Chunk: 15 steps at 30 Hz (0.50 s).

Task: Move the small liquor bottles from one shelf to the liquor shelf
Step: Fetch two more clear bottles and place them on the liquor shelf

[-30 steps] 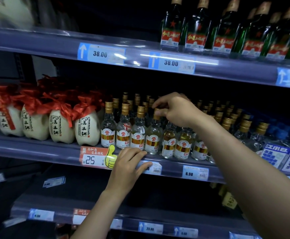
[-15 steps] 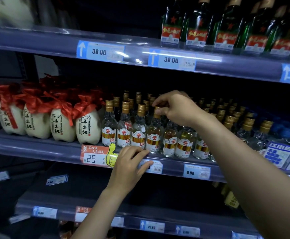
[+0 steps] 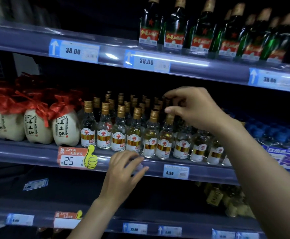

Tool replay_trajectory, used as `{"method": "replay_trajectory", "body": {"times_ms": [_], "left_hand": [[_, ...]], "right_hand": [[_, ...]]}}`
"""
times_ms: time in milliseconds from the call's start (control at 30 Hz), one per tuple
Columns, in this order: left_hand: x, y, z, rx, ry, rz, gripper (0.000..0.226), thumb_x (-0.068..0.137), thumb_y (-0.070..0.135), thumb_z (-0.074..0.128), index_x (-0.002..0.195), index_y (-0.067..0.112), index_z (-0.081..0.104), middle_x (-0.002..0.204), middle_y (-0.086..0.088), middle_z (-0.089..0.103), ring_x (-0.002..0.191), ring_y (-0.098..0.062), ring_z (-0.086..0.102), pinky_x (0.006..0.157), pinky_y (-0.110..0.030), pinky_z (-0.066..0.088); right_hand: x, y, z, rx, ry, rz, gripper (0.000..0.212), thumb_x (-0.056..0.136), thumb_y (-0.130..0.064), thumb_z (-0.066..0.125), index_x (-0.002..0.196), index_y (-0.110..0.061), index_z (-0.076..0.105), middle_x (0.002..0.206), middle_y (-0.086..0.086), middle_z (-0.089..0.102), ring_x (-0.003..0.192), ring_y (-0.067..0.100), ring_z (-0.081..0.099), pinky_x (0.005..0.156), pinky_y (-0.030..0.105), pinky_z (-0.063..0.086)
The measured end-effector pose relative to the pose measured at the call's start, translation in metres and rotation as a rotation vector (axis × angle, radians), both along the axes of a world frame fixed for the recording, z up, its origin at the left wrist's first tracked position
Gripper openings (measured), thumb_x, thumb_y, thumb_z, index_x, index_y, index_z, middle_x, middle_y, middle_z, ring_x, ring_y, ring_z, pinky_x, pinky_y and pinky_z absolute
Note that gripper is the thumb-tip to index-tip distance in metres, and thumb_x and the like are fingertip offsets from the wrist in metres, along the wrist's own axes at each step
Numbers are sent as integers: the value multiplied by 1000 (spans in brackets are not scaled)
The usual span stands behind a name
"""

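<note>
Several small clear liquor bottles with gold caps and red-gold labels stand in rows on the middle shelf. My right hand hovers over the caps of the front rows. Its thumb and forefinger are curled and apart, the thumb just above the cap of one front bottle, and nothing is visibly held. My left hand rests with spread fingers on the shelf's front rail, below the bottles, covering a price tag.
White ceramic jars with red ribbons fill the shelf's left part. Blue-capped bottles stand at the right. Tall green bottles line the shelf above. A lower shelf holds boxed bottles at its right.
My right hand has let go of the cap it pinched and shifted slightly right, with its fingers now apart. The left hand stays on the shelf rail.
</note>
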<state>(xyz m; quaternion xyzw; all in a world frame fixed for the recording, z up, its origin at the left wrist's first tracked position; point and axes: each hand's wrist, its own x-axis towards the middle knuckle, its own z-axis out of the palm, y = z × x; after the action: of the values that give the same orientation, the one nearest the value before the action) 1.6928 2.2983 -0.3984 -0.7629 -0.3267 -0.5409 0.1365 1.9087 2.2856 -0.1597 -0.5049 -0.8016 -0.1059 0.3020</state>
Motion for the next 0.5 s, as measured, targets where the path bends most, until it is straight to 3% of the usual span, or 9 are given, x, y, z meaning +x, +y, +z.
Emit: {"method": "replay_trajectory", "body": {"times_ms": [100, 233, 300, 433, 500], "left_hand": [[38, -9, 4, 38, 82, -85, 27, 92, 34, 74, 103, 9, 75, 105, -6, 69, 99, -24, 64, 89, -35, 46], [71, -13, 7, 32, 148, -127, 27, 88, 31, 78, 102, 9, 75, 107, -6, 71, 100, -26, 66, 85, -42, 49], [76, -14, 3, -1, 165, -107, 29, 84, 32, 81, 103, 11, 74, 109, -4, 70, 101, -25, 66, 86, -42, 48], [77, -12, -4, -13, 180, -75, 36, 78, 32, 86, 106, 13, 73, 110, -2, 69, 102, -22, 65, 90, -39, 45], [77, -10, -4, -19, 180, -68, 40, 76, 31, 88, 107, 13, 72, 109, -2, 68, 101, -21, 63, 91, -37, 44]], "right_hand": [[39, -15, -8, 53, -56, -106, 44, 89, -31, 79, 131, -18, 69, 123, 3, 72, 112, 18, 64, 90, 27, 47], [61, -15, -19, -53, -107, -218, 56, 91, -40, 75, 141, -20, 61, 136, 8, 67, 129, 27, 59, 105, 43, 51], [59, -9, -23, -105, -91, -230, 62, 92, -43, 74, 146, -18, 55, 140, 10, 64, 131, 28, 57, 106, 44, 50], [50, 1, -31, -178, -72, -242, 64, 93, -39, 73, 147, -13, 52, 138, 16, 63, 128, 32, 58, 98, 42, 52], [49, 3, -34, -161, -14, -235, 54, 94, -29, 73, 143, -13, 57, 133, 17, 64, 113, 30, 65, 90, 40, 58]]}}
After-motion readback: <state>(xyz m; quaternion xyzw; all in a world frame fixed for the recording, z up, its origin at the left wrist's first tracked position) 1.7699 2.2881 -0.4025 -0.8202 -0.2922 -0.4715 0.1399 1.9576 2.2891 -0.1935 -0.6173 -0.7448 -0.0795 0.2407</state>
